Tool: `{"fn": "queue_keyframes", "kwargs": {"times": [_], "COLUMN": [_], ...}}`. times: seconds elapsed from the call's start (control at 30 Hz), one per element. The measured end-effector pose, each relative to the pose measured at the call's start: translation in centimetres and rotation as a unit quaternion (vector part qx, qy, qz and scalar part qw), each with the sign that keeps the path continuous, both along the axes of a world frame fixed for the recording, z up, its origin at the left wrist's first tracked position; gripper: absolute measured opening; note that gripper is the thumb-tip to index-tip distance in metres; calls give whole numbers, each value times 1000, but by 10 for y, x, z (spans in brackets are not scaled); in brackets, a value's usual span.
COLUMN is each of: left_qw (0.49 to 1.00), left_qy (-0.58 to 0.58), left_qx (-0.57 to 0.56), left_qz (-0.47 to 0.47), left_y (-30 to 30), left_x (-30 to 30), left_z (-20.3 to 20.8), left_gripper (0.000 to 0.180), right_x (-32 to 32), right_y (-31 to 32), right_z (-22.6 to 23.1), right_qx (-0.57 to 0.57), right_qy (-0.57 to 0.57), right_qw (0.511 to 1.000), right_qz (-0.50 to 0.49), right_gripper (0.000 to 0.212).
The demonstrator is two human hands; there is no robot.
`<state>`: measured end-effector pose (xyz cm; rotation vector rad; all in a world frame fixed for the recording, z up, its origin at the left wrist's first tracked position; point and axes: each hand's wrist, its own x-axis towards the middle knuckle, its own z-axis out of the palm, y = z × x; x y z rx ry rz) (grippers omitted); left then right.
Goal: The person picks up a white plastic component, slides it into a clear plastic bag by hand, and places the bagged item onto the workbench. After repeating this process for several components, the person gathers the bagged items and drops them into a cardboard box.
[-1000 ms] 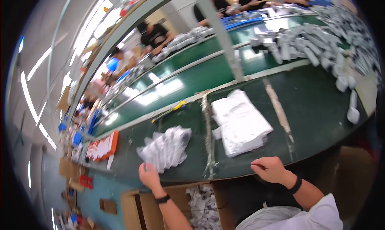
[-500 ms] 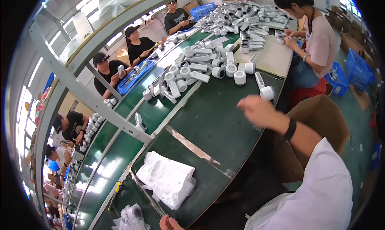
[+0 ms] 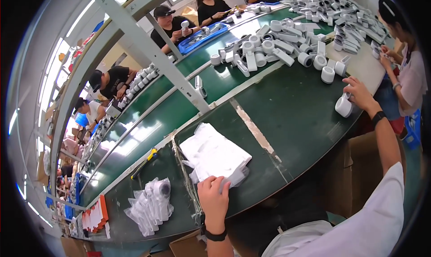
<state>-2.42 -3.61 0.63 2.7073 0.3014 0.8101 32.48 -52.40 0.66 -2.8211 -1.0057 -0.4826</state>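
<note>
Near the right end of the green table, my right hand (image 3: 360, 95) has its fingers round the handle of a white handheld device (image 3: 344, 106) with a round head. The head rests on or just above the tabletop; the fingers mostly hide the handle. At the table's near edge, my left hand (image 3: 213, 198) is closed on the near edge of a stack of clear plastic bags (image 3: 215, 151), thumb and fingers pinching the film. Just beyond my right hand stands another white device (image 3: 327, 75), head down, beside a large pile of similar devices (image 3: 269, 46).
Left of the stack lie bagged devices (image 3: 150, 207) and a yellow cutter (image 3: 146, 162). A grey metal post (image 3: 166, 64) rises at the table's far edge. An open carton (image 3: 359, 176) stands below the right edge. Co-workers sit across the belt and at right.
My view has swung left and down. My right hand has come onto the device's handle. The left hand has moved up from the lower edge onto the bag stack.
</note>
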Motion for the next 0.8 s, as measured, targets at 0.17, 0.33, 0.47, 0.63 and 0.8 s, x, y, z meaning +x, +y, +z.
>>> {"fn": "queue_keyframes", "kwargs": {"times": [0.17,0.33,0.47,0.63,0.8], "left_qw": [1000,1000,999,939,877], "left_qy": [12,-3,-40,-111,-135], "left_qx": [25,3,-19,-324,-462], "left_qz": [4,-3,-7,21,6], "left_y": [-1,6,14,-8,-45], "left_x": [4,7,6,8,3], "left_z": [0,-3,-9,-6,-1], "left_gripper": [21,10,9,21,23], "right_x": [-60,-132,-190,-248,-276], "right_y": [54,130,196,257,309], "right_z": [36,32,17,-2,-5], "right_qx": [113,338,439,485,561], "right_qy": [62,335,551,592,501], "right_qw": [990,876,697,622,651], "right_qz": [51,82,137,165,103], "right_gripper": [35,30,23,43,52]}}
